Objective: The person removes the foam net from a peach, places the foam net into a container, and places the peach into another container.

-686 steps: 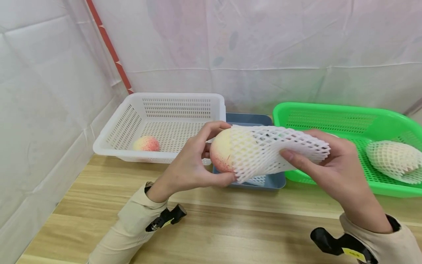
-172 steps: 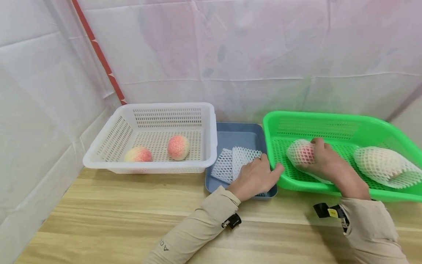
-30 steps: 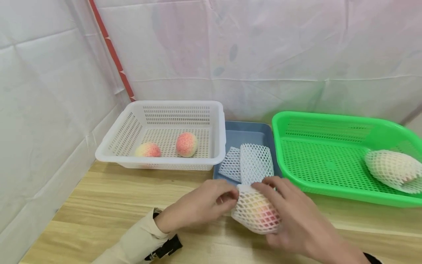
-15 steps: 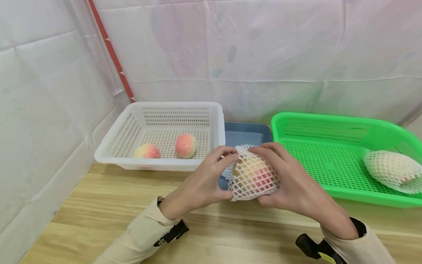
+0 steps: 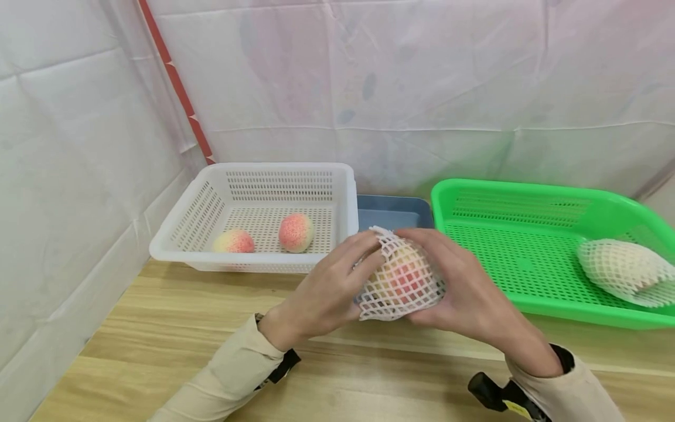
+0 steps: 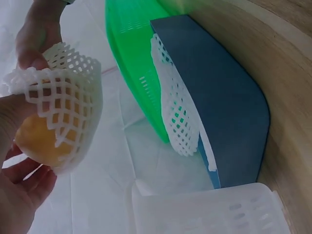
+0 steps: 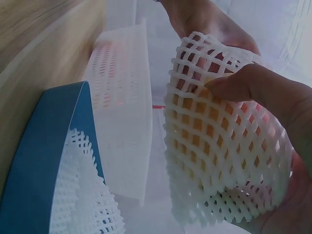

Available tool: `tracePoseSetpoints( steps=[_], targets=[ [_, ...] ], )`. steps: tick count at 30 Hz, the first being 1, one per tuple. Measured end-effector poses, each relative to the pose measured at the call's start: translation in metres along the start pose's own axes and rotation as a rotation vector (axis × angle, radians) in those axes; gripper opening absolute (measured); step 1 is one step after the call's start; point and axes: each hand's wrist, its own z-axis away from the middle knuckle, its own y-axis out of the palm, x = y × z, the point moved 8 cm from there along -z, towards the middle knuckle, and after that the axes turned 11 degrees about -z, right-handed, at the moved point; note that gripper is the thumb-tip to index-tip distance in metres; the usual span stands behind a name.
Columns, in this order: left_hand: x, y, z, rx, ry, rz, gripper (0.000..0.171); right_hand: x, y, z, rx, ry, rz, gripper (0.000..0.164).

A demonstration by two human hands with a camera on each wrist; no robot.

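Above the blue-grey tray, both hands hold a yellow-and-pink peach (image 5: 408,278) in a white foam net (image 5: 385,305). My right hand (image 5: 469,287) grips the covered side, its thumb (image 7: 229,87) lying over the mesh in the right wrist view. My left hand (image 5: 327,290) is at the net's left end. In the left wrist view, one of its digits reaches under the mesh edge, and its other fingers (image 6: 39,187) curl beside a bare patch of the peach. The hands hide part of the fruit.
A white basket (image 5: 253,258) at left holds two bare peaches. The tray (image 5: 395,204) between the baskets holds flat foam nets (image 6: 178,112), mostly hidden in the head view. The green basket (image 5: 527,187) at right contains one netted peach (image 5: 622,266).
A second ago the netted peach was lower, nearer the table's front. Both hands have raised it over the tray, and the left fingers have closed in on the net's left end.
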Motion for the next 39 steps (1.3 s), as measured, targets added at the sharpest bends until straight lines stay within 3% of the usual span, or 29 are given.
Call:
tracePoseSetpoints(
  steps=[4, 11, 16, 23, 33, 39],
  targets=[
    [0.0, 0.003, 0.0, 0.021, 0.01, -0.025, 0.059, 0.0, -0.001, 0.0, -0.024, -0.02, -0.01, 0.106],
    [0.011, 0.01, 0.004, 0.082, -0.064, -0.002, 0.069, -0.004, 0.0, 0.0, -0.015, -0.002, 0.009, 0.101],
    [0.015, 0.007, 0.004, 0.054, -0.094, 0.038, 0.069, -0.005, 0.0, -0.002, 0.001, -0.027, -0.006, 0.1],
    [0.023, -0.001, 0.004, 0.023, -0.138, 0.045, 0.072, -0.004, -0.009, -0.002, -0.053, -0.063, -0.054, 0.093],
    [0.026, -0.005, 0.003, -0.005, -0.135, 0.045, 0.074, 0.0, -0.017, -0.001, -0.131, -0.16, -0.078, 0.076],
    [0.029, -0.01, 0.004, -0.027, -0.138, 0.03, 0.084, 0.002, -0.022, 0.0, -0.167, -0.204, -0.071, 0.065]
  ],
)
